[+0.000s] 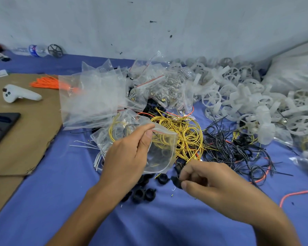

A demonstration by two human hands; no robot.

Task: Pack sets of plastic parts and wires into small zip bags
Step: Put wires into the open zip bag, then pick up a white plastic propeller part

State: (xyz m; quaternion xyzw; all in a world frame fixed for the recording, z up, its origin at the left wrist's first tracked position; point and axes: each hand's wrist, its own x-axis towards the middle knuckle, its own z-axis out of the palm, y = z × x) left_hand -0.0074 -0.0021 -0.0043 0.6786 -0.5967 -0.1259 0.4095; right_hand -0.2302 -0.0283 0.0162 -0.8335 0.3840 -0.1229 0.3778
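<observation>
Thumb and fingers of left hand (126, 157) pinch clear zip bag (161, 151) at its mouth; right hand (208, 181) pinches black plastic part (176, 181) just below. Blue cloth (149, 226) underneath, yellow wires (183, 132) behind, cardboard (25, 139) left, scuffed pale wall (167, 23) at back.

Glossy clear plastic zip bag (160, 153); matt blue cloth (149, 219); matt black plastic ring (176, 181).

Soft even daylight, faint shadows, wide-angle bending at edges, slight blur throughout
</observation>
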